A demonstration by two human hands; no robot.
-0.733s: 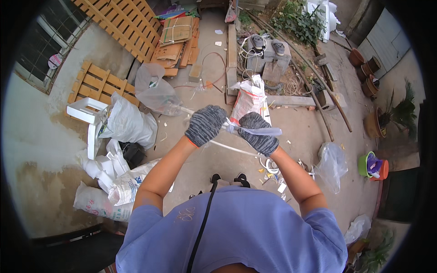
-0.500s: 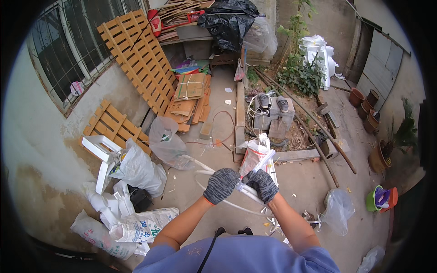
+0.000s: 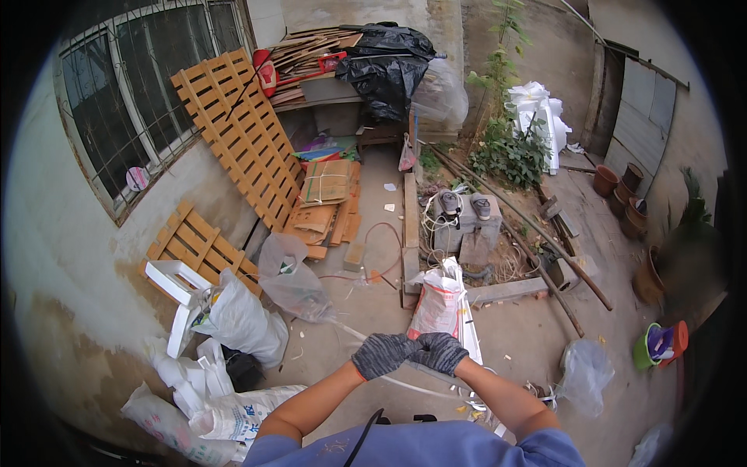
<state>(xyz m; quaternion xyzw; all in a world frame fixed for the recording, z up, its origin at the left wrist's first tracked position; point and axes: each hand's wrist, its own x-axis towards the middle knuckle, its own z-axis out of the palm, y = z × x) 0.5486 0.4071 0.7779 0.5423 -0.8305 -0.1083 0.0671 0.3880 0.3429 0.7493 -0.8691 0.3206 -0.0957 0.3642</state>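
Note:
My left hand (image 3: 383,356) and my right hand (image 3: 440,353), both in grey knitted gloves, are closed and pressed against each other in front of my body. They grip a long white flexible strip (image 3: 424,388). One stretch of it runs off to the left towards a clear plastic bag (image 3: 292,276); another curves below the gloves to the right. The part inside my fingers is hidden. Just beyond the gloves stands a white and red woven sack (image 3: 437,303), with white lengths leaning at its right side.
Stuffed white bags (image 3: 241,315) and white foam pieces crowd the left. Wooden pallets (image 3: 237,136) lean on the wall near flattened cardboard (image 3: 327,183). A brick-edged bed holds shoes (image 3: 481,206) and long poles (image 3: 537,226). Buckets (image 3: 647,348) and a plastic bag (image 3: 585,369) lie right.
My hands have come together and sit lower in the picture. The white lengths that stuck out around my right glove are now mostly out of sight. The view has tilted up slightly.

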